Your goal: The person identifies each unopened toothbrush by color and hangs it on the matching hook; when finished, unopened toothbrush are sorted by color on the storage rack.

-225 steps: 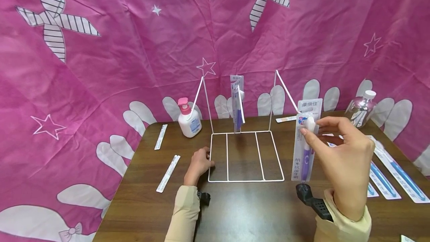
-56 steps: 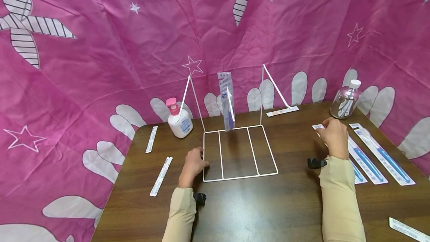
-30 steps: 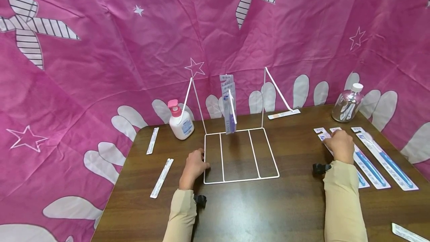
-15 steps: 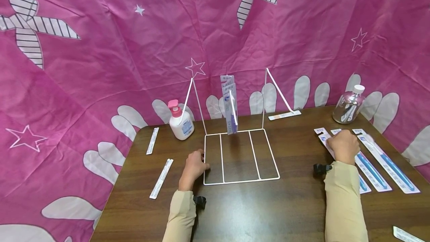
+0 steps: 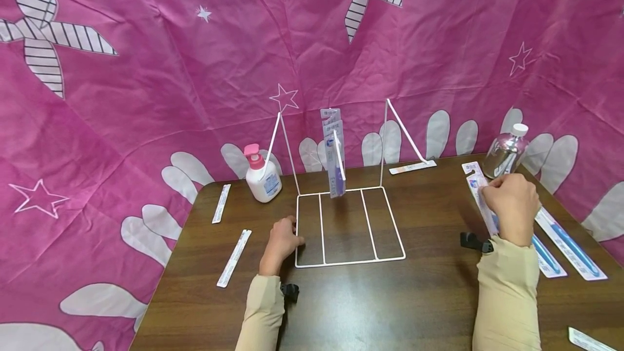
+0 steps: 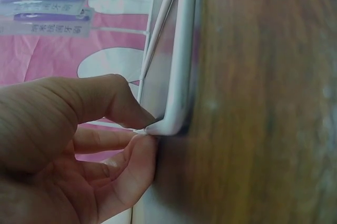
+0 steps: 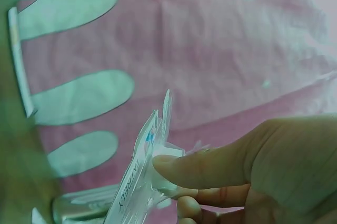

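Observation:
My left hand (image 5: 283, 240) pinches the left side of a white wire rack (image 5: 323, 229); in the left wrist view, thumb and fingers close on the rack's rod (image 6: 181, 60). From the rack's middle arm hang purple toothbrushes (image 5: 336, 169) in clear packs, one behind another. At the right, my right hand (image 5: 514, 205) grips a packaged blue toothbrush (image 5: 475, 184) by its upper part, its hook end raised from the table. The right wrist view has the thumb on the clear pack (image 7: 134, 182); the pack's lower end is out of that frame.
Two packaged blue toothbrushes (image 5: 570, 245) lie right of my right hand, partly covered by it. Behind stands a clear bottle (image 5: 504, 156) with a white cap. A pump bottle (image 5: 264, 182) is left of the rack. Narrow white packets (image 5: 234, 259) lie about the table.
Earlier my right hand held a purple toothbrush pack, which now hangs on the rack. It then reached the blue packs at right and has lifted the leftmost one. The left hand keeps its place.

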`<state>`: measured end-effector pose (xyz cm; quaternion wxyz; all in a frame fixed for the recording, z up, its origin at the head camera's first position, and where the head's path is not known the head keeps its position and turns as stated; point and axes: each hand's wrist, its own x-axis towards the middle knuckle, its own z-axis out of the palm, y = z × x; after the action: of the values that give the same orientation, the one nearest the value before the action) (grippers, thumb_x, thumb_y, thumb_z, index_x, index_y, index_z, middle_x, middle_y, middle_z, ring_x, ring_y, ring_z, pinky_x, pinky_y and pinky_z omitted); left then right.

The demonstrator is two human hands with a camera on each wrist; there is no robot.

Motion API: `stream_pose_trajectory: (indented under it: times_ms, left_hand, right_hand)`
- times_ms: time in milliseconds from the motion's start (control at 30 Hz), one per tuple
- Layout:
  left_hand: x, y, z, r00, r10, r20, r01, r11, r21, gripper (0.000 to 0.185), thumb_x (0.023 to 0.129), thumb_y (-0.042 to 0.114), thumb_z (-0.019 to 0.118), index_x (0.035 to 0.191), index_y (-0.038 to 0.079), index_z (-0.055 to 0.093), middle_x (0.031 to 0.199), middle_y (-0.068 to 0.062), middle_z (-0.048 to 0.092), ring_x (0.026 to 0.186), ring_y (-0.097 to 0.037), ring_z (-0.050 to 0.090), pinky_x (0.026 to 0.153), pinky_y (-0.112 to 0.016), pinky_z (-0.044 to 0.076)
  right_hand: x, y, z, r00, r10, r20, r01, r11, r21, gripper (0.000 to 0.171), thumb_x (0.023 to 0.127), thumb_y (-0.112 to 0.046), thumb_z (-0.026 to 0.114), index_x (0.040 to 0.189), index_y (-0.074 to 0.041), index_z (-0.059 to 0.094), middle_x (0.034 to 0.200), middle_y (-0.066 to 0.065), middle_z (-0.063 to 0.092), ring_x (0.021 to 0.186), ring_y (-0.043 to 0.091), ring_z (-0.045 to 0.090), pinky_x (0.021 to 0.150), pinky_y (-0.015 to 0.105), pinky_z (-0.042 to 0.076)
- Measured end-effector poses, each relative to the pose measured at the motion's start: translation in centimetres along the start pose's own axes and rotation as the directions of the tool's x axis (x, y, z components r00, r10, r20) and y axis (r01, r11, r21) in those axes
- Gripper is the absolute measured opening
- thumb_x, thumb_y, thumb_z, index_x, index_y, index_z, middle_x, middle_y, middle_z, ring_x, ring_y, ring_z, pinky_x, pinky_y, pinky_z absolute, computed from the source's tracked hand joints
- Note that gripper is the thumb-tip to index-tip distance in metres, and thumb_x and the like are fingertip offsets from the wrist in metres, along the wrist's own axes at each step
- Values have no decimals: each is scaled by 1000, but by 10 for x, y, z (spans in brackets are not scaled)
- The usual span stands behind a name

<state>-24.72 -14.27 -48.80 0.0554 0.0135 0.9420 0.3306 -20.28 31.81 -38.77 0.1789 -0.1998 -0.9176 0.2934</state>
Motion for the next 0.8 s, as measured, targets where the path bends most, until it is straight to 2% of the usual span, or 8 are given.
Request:
stream_pose_trajectory:
  times_ms: [100, 333, 433, 667, 800]
  left_hand:
    - [1, 1, -2, 1000, -12, 3, 12, 1000, 0, 50, 76, 3, 82, 120, -6, 62, 90, -13, 62, 80, -29, 59, 73, -43, 53]
    - [2, 1, -1, 999, -29, 21, 29, 1000, 5, 52, 77, 4, 83, 123, -6, 61, 93, -13, 63, 81, -28, 59, 74, -43, 52]
    - [2, 1, 1, 999, -25, 19, 25, 1000, 5, 52, 76, 4, 83, 122, -7, 61, 92, -13, 63, 81, -28, 59, 74, -43, 52]
    - [2, 1, 2, 1000, -14, 14, 13, 1000, 15, 49, 76, 4, 83, 119, -6, 62, 90, -13, 62, 80, -29, 59, 73, -43, 52]
    - [1, 1, 2, 1000, -6, 10, 6, 1000, 22, 48, 76, 4, 83, 118, -6, 62, 89, -12, 62, 80, -29, 59, 73, -43, 52]
  right_hand:
    - [-4, -8, -5, 1000, -14, -3, 14, 1000, 13, 23, 87, -17, 63, 84, 5, 69, 93, 32, 64, 93, 58, 54, 68, 63, 38]
    - [-14, -21, -4, 998, -59, -14, 59, 997, 45, 23, 90, -18, 65, 89, 5, 68, 88, 29, 65, 92, 53, 55, 74, 64, 34]
    - [-17, -26, -5, 995, -92, -25, 93, 994, 51, 24, 91, -18, 65, 93, 6, 68, 94, 30, 63, 94, 52, 54, 76, 64, 34]
    - [-22, -38, -10, 989, -128, -77, 134, 988, 79, 31, 92, -21, 65, 100, 10, 69, 94, 30, 65, 89, 46, 54, 70, 50, 36]
    - [-29, -46, -15, 978, -167, -124, 179, 980, 92, 30, 91, -20, 69, 100, 9, 70, 91, 29, 68, 84, 45, 57, 67, 47, 37]
